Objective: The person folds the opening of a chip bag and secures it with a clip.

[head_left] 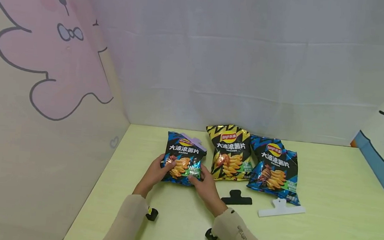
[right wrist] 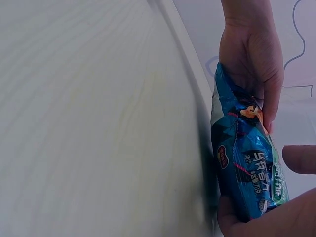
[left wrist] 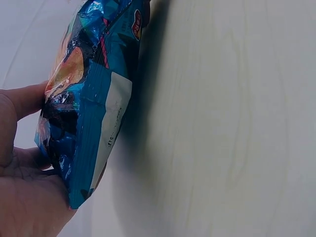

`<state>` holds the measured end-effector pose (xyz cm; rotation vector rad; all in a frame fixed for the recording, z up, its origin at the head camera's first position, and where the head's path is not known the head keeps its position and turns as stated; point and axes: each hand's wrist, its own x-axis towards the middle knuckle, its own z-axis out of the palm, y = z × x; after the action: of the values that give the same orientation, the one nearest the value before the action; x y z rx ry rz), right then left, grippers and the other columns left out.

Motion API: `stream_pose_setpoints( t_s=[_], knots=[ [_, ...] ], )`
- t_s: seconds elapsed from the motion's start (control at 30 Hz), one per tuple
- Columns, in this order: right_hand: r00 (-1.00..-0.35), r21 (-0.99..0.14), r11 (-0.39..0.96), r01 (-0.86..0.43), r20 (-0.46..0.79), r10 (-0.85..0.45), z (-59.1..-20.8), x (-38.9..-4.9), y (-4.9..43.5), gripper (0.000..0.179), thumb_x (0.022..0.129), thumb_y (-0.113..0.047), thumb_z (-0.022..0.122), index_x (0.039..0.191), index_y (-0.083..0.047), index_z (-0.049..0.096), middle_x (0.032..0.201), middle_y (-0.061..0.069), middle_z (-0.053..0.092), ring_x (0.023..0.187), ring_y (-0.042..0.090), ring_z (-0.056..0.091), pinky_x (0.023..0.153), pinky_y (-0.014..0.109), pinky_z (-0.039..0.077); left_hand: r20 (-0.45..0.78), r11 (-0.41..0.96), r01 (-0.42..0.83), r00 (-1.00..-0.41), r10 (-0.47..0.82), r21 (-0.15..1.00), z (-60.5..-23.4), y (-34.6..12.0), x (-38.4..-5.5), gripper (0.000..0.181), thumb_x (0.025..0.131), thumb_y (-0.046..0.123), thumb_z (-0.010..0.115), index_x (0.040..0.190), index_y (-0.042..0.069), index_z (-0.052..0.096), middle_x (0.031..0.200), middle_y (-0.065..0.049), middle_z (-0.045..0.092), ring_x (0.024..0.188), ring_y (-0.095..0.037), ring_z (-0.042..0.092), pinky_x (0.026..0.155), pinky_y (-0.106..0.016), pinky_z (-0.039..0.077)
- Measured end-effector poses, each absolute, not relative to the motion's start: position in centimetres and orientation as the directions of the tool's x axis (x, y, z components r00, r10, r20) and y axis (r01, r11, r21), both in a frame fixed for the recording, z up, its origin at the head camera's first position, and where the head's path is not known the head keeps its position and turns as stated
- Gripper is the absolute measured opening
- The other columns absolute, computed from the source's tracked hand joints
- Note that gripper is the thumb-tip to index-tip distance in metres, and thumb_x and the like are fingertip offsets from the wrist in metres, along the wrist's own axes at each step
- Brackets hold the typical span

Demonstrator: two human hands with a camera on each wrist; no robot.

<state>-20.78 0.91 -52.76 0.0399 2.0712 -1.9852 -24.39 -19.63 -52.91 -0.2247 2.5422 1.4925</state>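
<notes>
Both hands hold a blue-and-black bag of potato chips (head_left: 185, 153) at the left of the table. My left hand (head_left: 154, 173) grips its left side, thumb across the printed front. On the lower right side, my right hand (head_left: 206, 188) has its thumb in front and fingers round the edge. A purple clip (head_left: 195, 141) sits at the bag's top right corner. In the left wrist view the bag (left wrist: 84, 103) shows edge-on with a shadow beneath it. The right wrist view shows its bottom and the left hand (right wrist: 252, 59) at the far end.
A yellow-and-black chip bag (head_left: 232, 152) lies to the right, beside another blue chip bag (head_left: 273, 165) that overlaps further blue packaging. In front of them lie a black clip (head_left: 236, 197) and a white clip (head_left: 281, 209). A printed wall (head_left: 101, 173) borders the table's left edge.
</notes>
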Motion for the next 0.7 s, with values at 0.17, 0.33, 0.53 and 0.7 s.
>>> stream_pose_setpoints(
  t_s=[0.17,0.33,0.53,0.7],
  knots=[
    [-0.959,-0.972,0.053,0.227,-0.233,-0.165,-52.9,-20.8,0.7,0.064,0.099,-0.014,0.063,0.156,-0.009,0.035,0.147,0.020,0.056,0.131,0.033,0.060,0.106,0.044,0.052,-0.236,0.478,-0.227,-0.971,-0.041,0.849,-53.1,-19.7,-24.5,0.075,0.096,0.048,0.064,0.154,0.008,0.037,0.156,-0.022,0.043,0.142,-0.040,0.043,0.119,-0.061,0.032],
    [-0.959,-0.975,0.054,0.217,-0.223,-0.173,-53.1,-20.9,0.8,0.064,0.099,-0.014,0.063,0.157,-0.007,0.034,0.148,0.021,0.055,0.132,0.033,0.059,0.107,0.044,0.052,-0.235,0.475,-0.229,-0.971,-0.047,0.850,-53.4,-19.8,-24.5,0.081,0.095,0.049,0.065,0.158,0.010,0.030,0.159,-0.021,0.038,0.144,-0.041,0.041,0.119,-0.062,0.032],
    [-0.960,-0.974,0.056,0.219,-0.225,-0.167,-53.1,-21.0,0.9,0.065,0.100,-0.014,0.062,0.156,-0.003,0.032,0.153,0.023,0.048,0.139,0.035,0.051,0.113,0.049,0.045,-0.232,0.478,-0.230,-0.971,-0.055,0.848,-53.6,-19.8,-24.6,0.083,0.095,0.050,0.065,0.158,0.011,0.028,0.160,-0.021,0.036,0.145,-0.042,0.039,0.120,-0.063,0.030],
    [-0.959,-0.970,0.070,0.232,-0.240,-0.153,-53.3,-21.0,1.0,0.066,0.100,-0.013,0.062,0.156,-0.001,0.031,0.156,0.025,0.042,0.145,0.038,0.043,0.116,0.052,0.041,-0.235,0.472,-0.230,-0.971,-0.049,0.851,-54.1,-19.9,-24.5,0.083,0.096,0.049,0.065,0.159,0.011,0.027,0.161,-0.021,0.035,0.147,-0.042,0.037,0.120,-0.062,0.030]
  ],
)
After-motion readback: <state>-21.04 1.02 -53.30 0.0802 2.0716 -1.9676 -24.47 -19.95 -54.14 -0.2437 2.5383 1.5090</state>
